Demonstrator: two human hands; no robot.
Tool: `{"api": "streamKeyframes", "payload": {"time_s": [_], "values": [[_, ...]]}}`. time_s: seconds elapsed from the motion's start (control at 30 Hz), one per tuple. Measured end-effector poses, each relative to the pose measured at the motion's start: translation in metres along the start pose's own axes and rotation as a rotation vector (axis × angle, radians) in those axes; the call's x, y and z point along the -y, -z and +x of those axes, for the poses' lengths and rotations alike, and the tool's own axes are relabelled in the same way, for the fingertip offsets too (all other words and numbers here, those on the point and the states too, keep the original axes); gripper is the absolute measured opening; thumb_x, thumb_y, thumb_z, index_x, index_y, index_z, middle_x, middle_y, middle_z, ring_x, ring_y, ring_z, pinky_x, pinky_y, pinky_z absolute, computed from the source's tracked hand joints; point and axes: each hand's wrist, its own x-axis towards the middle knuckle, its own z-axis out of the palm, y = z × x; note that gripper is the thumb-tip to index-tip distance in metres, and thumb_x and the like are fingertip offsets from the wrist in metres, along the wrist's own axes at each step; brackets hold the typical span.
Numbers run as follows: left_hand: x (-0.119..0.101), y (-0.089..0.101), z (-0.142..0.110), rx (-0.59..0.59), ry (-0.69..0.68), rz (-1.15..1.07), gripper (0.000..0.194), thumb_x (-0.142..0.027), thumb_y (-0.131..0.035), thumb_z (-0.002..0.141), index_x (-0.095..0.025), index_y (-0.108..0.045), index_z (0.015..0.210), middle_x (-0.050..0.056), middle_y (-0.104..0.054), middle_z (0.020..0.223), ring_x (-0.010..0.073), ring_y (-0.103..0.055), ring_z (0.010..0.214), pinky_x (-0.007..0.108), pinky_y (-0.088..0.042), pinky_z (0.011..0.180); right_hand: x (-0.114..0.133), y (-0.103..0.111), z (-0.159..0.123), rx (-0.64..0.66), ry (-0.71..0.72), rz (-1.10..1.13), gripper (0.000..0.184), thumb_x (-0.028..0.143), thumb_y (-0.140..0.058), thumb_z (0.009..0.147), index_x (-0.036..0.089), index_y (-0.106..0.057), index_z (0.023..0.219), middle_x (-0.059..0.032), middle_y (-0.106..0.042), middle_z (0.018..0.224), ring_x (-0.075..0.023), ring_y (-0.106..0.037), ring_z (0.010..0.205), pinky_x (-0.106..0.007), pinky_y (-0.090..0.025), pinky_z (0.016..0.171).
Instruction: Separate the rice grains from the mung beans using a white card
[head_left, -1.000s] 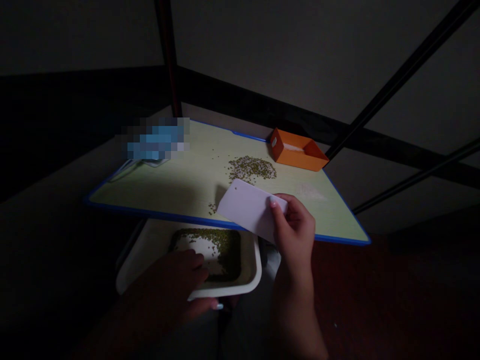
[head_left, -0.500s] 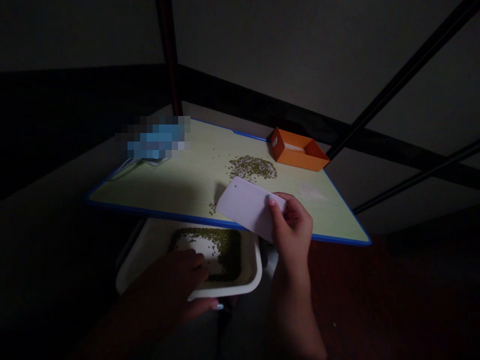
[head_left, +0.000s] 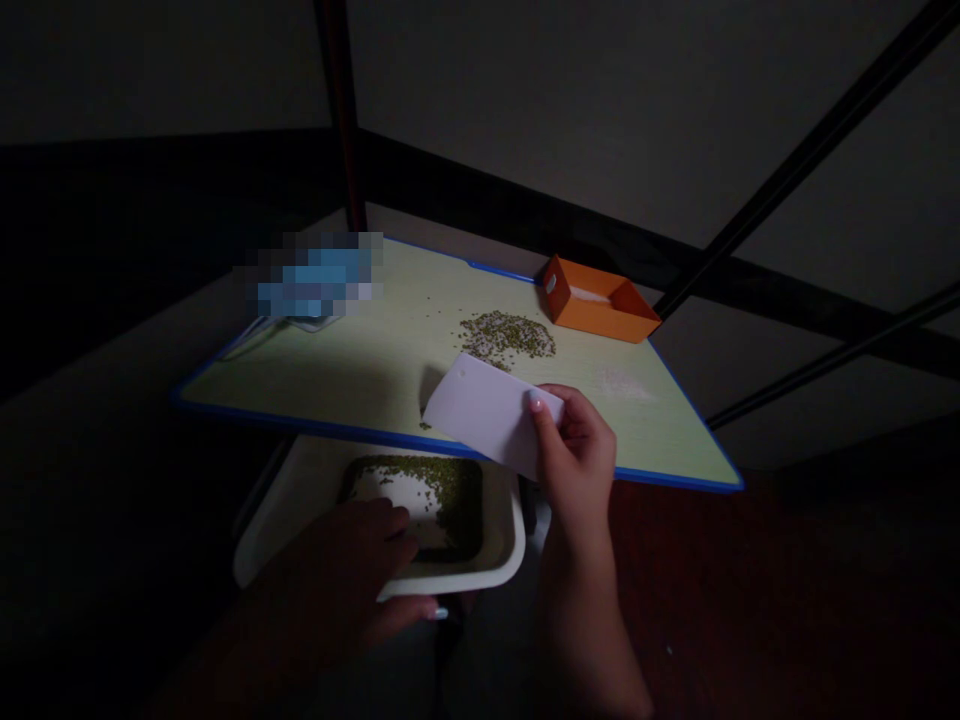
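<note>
Right hand (head_left: 574, 455) pinches white card (head_left: 487, 412) at bench (head_left: 337, 370) near edge; left hand (head_left: 352, 570) grips tray (head_left: 495, 570) below that edge. Beans (head_left: 508, 335) heaped mid-bench; card edge should stay flat, tray tight under the lip

Tray (head_left: 504, 575) below table (head_left: 360, 370) edge.

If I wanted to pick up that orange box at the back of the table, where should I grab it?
Probably best to grab the orange box across its two long walls, coming down from above. It is long and narrow with an open top, so fingers can pinch the thin walls. Its left end is closed and the table around it looks bare.
</note>
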Motion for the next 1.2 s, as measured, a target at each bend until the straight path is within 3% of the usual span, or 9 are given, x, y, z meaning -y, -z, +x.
{"api": "streamKeyframes", "payload": {"time_s": [0.3, 0.6, 0.87, 1.0, 1.1, 1.2], "values": [[-0.008, 0.015, 0.007, 0.135, 0.047, -0.006, 0.019, -0.03, -0.084, 0.072, -0.023, -0.069, 0.08, 0.003, -0.07, 0.09, 0.0238, -0.065, 0.083, 0.036, -0.051, 0.073, 0.002, -0.004, 0.0, 0.047, -0.019, 0.05, 0.01, 0.03, -0.064, 0.087, 0.021, -0.069, 0.086, 0.0005, -0.071, 0.078, -0.0143, -0.063, 0.073, -0.026, -0.049, 0.065], [-0.005, 0.01, 0.004, 0.185, 0.062, -0.016, 0.02, -0.036, -0.084, 0.073, -0.024, -0.071, 0.083, 0.004, -0.071, 0.096, 0.0258, -0.067, 0.088, 0.039, -0.053, 0.076, 0.002, 0.008, 0.002, -0.03, -0.002, 0.058, 0.01, 0.03, -0.068, 0.084, 0.021, -0.07, 0.085, 0.0005, -0.071, 0.077, -0.0139, -0.062, 0.07, -0.025, -0.047, 0.061], [-0.005, 0.011, 0.005, 0.175, 0.067, -0.007, 0.018, -0.032, -0.084, 0.072, -0.024, -0.072, 0.082, 0.004, -0.07, 0.091, 0.0257, -0.067, 0.086, 0.04, -0.055, 0.077, 0.009, -0.014, -0.006, 0.13, 0.015, 0.1, 0.01, 0.028, -0.064, 0.089, 0.021, -0.07, 0.091, -0.0002, -0.073, 0.085, -0.014, -0.065, 0.077, -0.025, -0.049, 0.066], [-0.004, 0.011, 0.006, 0.179, 0.048, 0.002, 0.019, -0.037, -0.083, 0.072, -0.024, -0.072, 0.081, 0.005, -0.071, 0.091, 0.0258, -0.067, 0.084, 0.039, -0.055, 0.073, 0.014, -0.011, -0.007, 0.186, 0.021, 0.094, 0.009, 0.028, -0.063, 0.09, 0.021, -0.071, 0.091, -0.0006, -0.074, 0.086, -0.0149, -0.067, 0.079, -0.026, -0.051, 0.067], [-0.003, 0.009, 0.005, 0.16, 0.045, 0.009, 0.021, -0.037, -0.084, 0.071, -0.024, -0.071, 0.083, 0.005, -0.072, 0.095, 0.0264, -0.067, 0.088, 0.039, -0.055, 0.076, 0.014, 0.001, -0.007, 0.153, 0.062, 0.07, 0.008, 0.026, -0.065, 0.09, 0.022, -0.071, 0.09, 0.0001, -0.075, 0.085, -0.0145, -0.068, 0.079, -0.025, -0.052, 0.069], [-0.002, 0.007, 0.004, 0.149, 0.033, 0.012, 0.022, -0.038, -0.084, 0.07, -0.025, -0.071, 0.084, 0.005, -0.072, 0.095, 0.0263, -0.068, 0.088, 0.039, -0.056, 0.077, 0.015, 0.015, -0.008, 0.033, 0.108, -0.025, 0.008, 0.027, -0.066, 0.09, 0.023, -0.071, 0.087, 0.0009, -0.074, 0.08, -0.0134, -0.067, 0.072, -0.024, -0.051, 0.063]]}}
